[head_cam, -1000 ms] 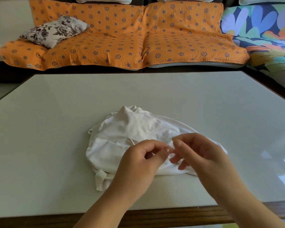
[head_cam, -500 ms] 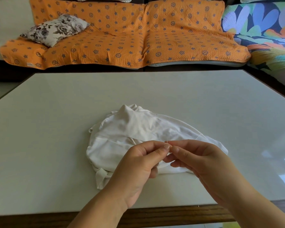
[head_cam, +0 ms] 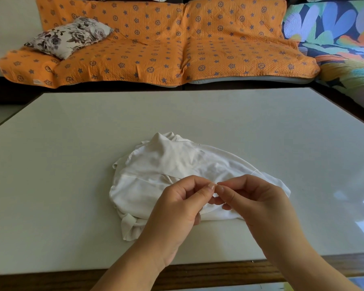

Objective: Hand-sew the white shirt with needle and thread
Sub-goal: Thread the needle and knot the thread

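Table (head_cam: pixel 72 143): white shirt (head_cam: pixel 166 160) lies beneath left grip (head_cam: pixel 177 206), right grip (head_cam: pixel 259 198).

The bare left forearm (head_cam: pixel 132 269) and right forearm (head_cam: pixel 301 267) rise from the bottom edge and converge toward the lower middle of the frame. The left hand (head_cam: pixel 177 208) shows its back, fingers curled, thumb and forefinger tips pressed in a pinch. The right hand (head_cam: pixel 259 201) mirrors it, knuckles up. The two pinches meet tip to tip. Anything between them is too fine to make out.
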A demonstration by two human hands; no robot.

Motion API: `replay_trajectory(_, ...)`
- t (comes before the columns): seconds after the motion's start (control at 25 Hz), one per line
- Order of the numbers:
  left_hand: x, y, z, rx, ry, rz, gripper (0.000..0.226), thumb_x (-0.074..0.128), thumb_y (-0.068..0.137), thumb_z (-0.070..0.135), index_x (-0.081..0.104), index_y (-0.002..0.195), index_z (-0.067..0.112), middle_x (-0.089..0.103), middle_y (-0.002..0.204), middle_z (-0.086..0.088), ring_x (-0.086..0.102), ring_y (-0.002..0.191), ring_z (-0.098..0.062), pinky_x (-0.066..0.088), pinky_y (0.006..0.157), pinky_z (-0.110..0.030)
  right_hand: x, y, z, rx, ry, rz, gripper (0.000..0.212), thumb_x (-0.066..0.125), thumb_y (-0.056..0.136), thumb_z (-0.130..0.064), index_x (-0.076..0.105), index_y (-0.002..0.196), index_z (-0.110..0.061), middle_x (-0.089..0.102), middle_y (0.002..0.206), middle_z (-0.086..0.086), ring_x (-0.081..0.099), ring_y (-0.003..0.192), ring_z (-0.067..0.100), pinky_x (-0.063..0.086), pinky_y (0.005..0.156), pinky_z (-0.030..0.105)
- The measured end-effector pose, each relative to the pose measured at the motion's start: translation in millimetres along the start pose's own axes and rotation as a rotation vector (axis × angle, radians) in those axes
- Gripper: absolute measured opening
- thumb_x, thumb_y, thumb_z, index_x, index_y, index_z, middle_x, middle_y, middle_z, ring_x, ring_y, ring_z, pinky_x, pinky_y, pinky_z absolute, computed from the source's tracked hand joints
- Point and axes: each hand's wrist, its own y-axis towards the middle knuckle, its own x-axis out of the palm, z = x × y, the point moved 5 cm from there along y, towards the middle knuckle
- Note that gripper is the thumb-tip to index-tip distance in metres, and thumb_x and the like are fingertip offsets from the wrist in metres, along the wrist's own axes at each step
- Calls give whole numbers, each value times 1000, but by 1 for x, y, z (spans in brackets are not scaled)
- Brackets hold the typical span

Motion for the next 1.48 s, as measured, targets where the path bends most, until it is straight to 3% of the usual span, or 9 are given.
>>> replay_trajectory(0.16,-1,0,2,31,70,35,16,62,91,25,77,85,25,65,66,6,43,57,-12,38,55,-24,-1,-1,1,-23,-44,48,7,73,81,-15,73,74,-12,74,67,-3,67,61,3,49,60,11)
replay_trajectory(0.32,-2,0,3,63,129,65,17,62,91,25,75,81,25,65,76,-14,44,56,-12,38,56,-26,0,-2,6,-22,-81,77,9,72,82,-18,72,74,-14,73,66,-3,68,63,5,53,64,16)
replay_trajectory(0.6,-3,-3,12,217,352,155,16,64,89,22,73,77,25,65,70,10,58,68,-5,45,62,-12,4,0,7,-17,-89,48,10,66,85,-13,68,75,-11,72,67,-1,68,64,3,52,63,15)
replay_trajectory(0.68,-3,-3,12,229,382,152,17,63,90,21,72,77,24,63,66,14,56,65,-2,44,61,-11,7,3,11,37,-29,-33,13,63,88,-14,69,78,-8,72,70,2,67,67,5,50,64,16)
replay_trajectory(0.88,-6,-3,13,209,334,147,17,62,89,27,73,77,25,66,70,5,59,70,-11,45,60,-11,7,8,22,206,363,-140,17,67,82,-14,71,97,-6,68,82,12,66,79,25,49,70,33)
replay_trajectory(1.0,-6,-3,12,196,317,142,17,62,90,26,73,77,25,66,71,3,58,68,-10,45,59,-12,7,6,18,150,246,-156,21,81,72,-20,76,91,-12,73,83,11,69,80,21,50,73,32)
replay_trajectory(1.08,-5,-3,12,202,323,133,17,62,90,24,73,78,25,66,71,4,59,70,-9,47,60,-14,5,4,16,114,178,-100,22,75,70,-26,76,87,-12,75,80,9,71,78,19,50,72,31)
replay_trajectory(1.24,-4,-4,13,251,355,130,15,64,92,22,73,80,22,67,75,6,61,76,-13,50,65,-16,1,4,12,69,82,-15,2,73,80,-14,74,80,-12,75,73,5,72,72,15,52,67,25)
replay_trajectory(1.48,-2,-6,17,323,428,144,16,65,90,16,71,75,19,59,68,14,52,64,-5,41,61,-11,0,-2,5,-94,-154,109,12,67,84,-7,68,79,-18,73,72,-8,69,73,5,51,68,13)
